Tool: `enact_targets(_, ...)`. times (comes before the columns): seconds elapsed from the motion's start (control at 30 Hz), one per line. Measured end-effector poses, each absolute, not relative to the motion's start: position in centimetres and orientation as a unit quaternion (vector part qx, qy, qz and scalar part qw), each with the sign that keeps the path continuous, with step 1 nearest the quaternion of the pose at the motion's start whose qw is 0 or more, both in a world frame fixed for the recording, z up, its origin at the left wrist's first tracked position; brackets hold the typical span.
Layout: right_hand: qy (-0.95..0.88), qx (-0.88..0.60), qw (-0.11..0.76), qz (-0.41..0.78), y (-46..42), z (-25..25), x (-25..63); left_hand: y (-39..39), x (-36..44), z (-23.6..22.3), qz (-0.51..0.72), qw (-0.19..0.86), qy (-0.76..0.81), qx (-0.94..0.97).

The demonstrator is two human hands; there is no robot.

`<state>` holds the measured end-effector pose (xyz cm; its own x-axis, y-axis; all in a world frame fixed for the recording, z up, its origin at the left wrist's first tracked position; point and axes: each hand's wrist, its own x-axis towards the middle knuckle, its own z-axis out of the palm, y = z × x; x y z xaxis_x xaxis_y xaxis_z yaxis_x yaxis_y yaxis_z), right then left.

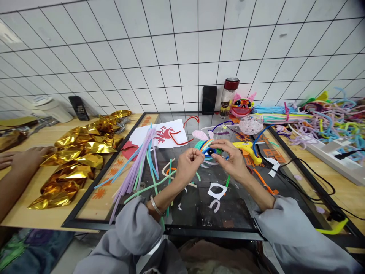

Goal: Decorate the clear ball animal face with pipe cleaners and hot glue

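Observation:
A ball-like craft piece (202, 145) wound in green, blue and orange pipe cleaners lies in front of me on the dark mat, with a pink fuzzy part at its top. A black-and-white eye (210, 151) with a blue edge shows between my fingertips, over the ball. My left hand (189, 166) is closed in a pinch at the eye's left side; what it pinches is hidden. With thumb and forefinger curved around the eye's right side, my right hand (230, 159) appears to hold it. Below lies a white paper scrap (209, 191) with an oval hole.
Lilac and blue pipe cleaners (137, 167) lie left, by a sheet with a red print (137, 133). A yellow glue gun (248, 150) and black cables (302, 190) are right. A bottle (227, 99) stands behind. Another person's hand (25, 161) touches gold foil (76, 167).

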<state>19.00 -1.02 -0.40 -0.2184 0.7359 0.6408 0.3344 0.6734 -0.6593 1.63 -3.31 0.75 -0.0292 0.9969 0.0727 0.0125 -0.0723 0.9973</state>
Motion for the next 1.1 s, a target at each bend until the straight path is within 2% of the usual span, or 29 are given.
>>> enact_targets(0.33, -0.76, -0.35, 0.514, 0.187, -1.1, -0.4, 18.9, -3.0, 1.5, 0.0, 0.522, 0.448, 0.494, 0.531)
enact_targets(0.67, -0.769, -0.347, 0.512, 0.161, -1.0, -0.3, 19.2, -2.6, 1.3, -0.6, 0.522, 0.477, 0.467, 0.531)
enact_targets(1.1, -0.783, -0.348, 0.494, 0.144, -1.2, -0.1, 19.3, -3.1, 1.4, 0.1, 0.501, 0.44, 0.481, 0.57)
